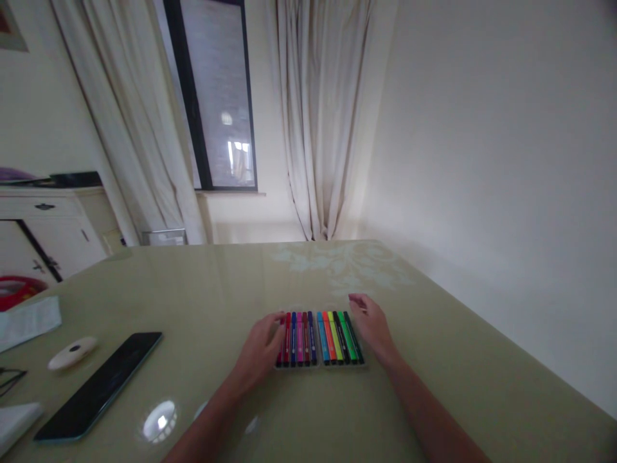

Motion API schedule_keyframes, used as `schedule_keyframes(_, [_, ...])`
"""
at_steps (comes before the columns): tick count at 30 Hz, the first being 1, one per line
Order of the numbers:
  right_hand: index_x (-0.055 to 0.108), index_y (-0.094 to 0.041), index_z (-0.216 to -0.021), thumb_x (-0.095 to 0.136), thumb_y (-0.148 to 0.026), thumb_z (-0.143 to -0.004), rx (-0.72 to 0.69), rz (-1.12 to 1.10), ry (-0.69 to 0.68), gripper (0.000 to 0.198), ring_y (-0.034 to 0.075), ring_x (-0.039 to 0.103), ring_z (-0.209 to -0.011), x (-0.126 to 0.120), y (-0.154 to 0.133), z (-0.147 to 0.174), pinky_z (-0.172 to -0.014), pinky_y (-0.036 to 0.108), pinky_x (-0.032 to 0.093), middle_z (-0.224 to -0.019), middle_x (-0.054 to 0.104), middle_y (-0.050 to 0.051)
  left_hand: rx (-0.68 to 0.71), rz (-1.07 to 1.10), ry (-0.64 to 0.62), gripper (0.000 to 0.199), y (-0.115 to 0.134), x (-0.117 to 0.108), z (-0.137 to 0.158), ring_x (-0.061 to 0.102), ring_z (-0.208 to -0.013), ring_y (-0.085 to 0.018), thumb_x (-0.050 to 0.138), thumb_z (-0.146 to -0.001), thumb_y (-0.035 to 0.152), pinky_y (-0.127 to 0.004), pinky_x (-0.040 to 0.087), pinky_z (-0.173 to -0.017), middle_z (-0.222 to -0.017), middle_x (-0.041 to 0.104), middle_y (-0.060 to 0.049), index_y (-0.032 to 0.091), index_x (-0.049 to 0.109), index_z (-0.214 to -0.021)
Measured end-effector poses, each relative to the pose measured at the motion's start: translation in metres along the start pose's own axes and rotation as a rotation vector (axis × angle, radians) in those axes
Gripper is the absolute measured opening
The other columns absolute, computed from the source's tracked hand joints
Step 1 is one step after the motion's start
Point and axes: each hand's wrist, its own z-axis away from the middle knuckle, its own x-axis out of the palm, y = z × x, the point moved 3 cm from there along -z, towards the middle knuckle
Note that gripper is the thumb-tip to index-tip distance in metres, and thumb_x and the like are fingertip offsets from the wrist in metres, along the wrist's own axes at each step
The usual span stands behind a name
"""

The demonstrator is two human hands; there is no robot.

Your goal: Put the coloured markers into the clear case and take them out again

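A flat clear case (299, 367) lies on the table in front of me, its two halves side by side. Several colored markers (305, 337) fill the left half in red, blue, pink and purple tones. In the right half, more markers (340, 337) run from light blue through orange, yellow and black to green. My left hand (263, 341) is closed around the left edge of the case, thumb by the outermost red marker. Beside the right edge is my right hand (372, 323), open, with loosely bent fingers near the case's upper corner; whether it touches the case I cannot tell.
On the left of the glossy table (202, 302) lie a black tablet-like device (101, 386), a white oval object (73, 354), a pale paper (31, 321) and a dark cable (10, 381). A wall (506, 193) runs along the right side; curtains (322, 128) hang behind.
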Motion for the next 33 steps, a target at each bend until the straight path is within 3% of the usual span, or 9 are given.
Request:
schedule_keyframes(3, [0.072,-0.019,-0.109,0.046,-0.028,-0.095,-0.167,0.063,-0.083,0.031,0.025,0.067,-0.107,0.008,-0.021,0.014,-0.098,0.040,0.051,-0.113,0.074,0.011,0.176,-0.188,-0.188,0.046,0.018,0.010,0.010,0.047,-0.141,-0.033,0.058,-0.093,0.054,-0.058,0.034,-0.119,-0.142,0.063,-0.012,0.021,0.071,-0.122])
schedule_keyframes(7, [0.071,-0.020,-0.111,0.042,-0.014,-0.096,-0.419,0.212,-0.243,0.033,0.023,0.061,-0.110,0.030,-0.050,0.037,-0.102,0.037,0.044,-0.111,0.071,0.010,0.319,-0.295,-0.354,0.072,0.036,0.027,0.024,0.039,-0.147,-0.035,0.073,-0.080,0.064,-0.057,0.033,-0.121,-0.155,0.051,-0.011,0.026,0.061,-0.140])
schedule_keyframes(11, [0.070,-0.020,-0.101,0.044,-0.013,-0.098,-0.448,0.422,-0.375,0.028,0.022,0.058,-0.102,0.047,-0.059,0.049,-0.093,0.032,0.043,-0.105,0.069,0.008,0.375,-0.291,-0.404,0.069,0.046,0.037,0.033,0.035,-0.150,-0.035,0.074,-0.081,0.060,-0.056,0.032,-0.122,-0.158,0.048,-0.008,0.030,0.059,-0.141])
schedule_keyframes(17, [0.071,-0.020,-0.098,0.047,-0.018,-0.099,-0.446,0.535,-0.345,0.024,0.024,0.056,-0.101,0.050,-0.053,0.046,-0.092,0.035,0.040,-0.102,0.070,0.008,0.332,-0.221,-0.364,0.086,0.040,0.038,0.031,0.046,-0.143,-0.034,0.082,-0.074,0.051,-0.051,0.040,-0.118,-0.157,0.047,-0.013,0.025,0.048,-0.148])
schedule_keyframes(22, [0.069,-0.019,-0.095,0.048,-0.017,-0.096,-0.376,0.223,-0.275,0.022,0.023,0.059,-0.100,0.044,-0.053,0.040,-0.094,0.034,0.042,-0.100,0.070,0.008,0.322,-0.168,-0.383,0.105,0.032,0.041,0.028,0.046,-0.143,-0.036,0.081,-0.074,0.054,-0.052,0.039,-0.119,-0.160,0.044,-0.014,0.024,0.029,-0.159])
schedule_keyframes(25, [0.065,-0.020,-0.091,0.050,-0.029,-0.098,-0.275,-0.032,-0.227,0.019,0.020,0.060,-0.086,0.038,-0.055,0.040,-0.082,0.031,0.045,-0.089,0.068,0.004,0.225,-0.208,-0.390,0.109,0.026,0.043,0.028,0.043,-0.145,-0.039,0.082,-0.072,0.056,-0.056,0.038,-0.119,-0.161,0.040,-0.020,0.020,0.028,-0.159])
schedule_keyframes(29, [0.054,-0.022,-0.074,0.054,-0.047,-0.098,-0.213,-0.154,-0.268,0.035,0.016,0.051,-0.064,0.032,-0.057,0.041,-0.064,0.028,0.038,-0.065,0.053,-0.004,0.206,-0.222,-0.378,0.110,0.022,0.045,0.029,0.042,-0.146,-0.037,0.082,-0.073,0.055,-0.057,0.036,-0.119,-0.161,0.040,-0.020,0.020,0.026,-0.160])
schedule_keyframes(33, [0.048,-0.023,-0.070,0.048,-0.054,-0.100,-0.168,-0.244,-0.049,0.043,0.015,0.045,-0.061,0.015,-0.054,0.032,-0.061,0.028,0.036,-0.062,0.044,-0.005,0.314,-0.245,-0.317,0.115,0.027,0.043,0.032,0.040,-0.148,-0.036,0.080,-0.073,0.064,-0.056,0.038,-0.119,-0.161,0.040,-0.020,0.020,0.021,-0.162])
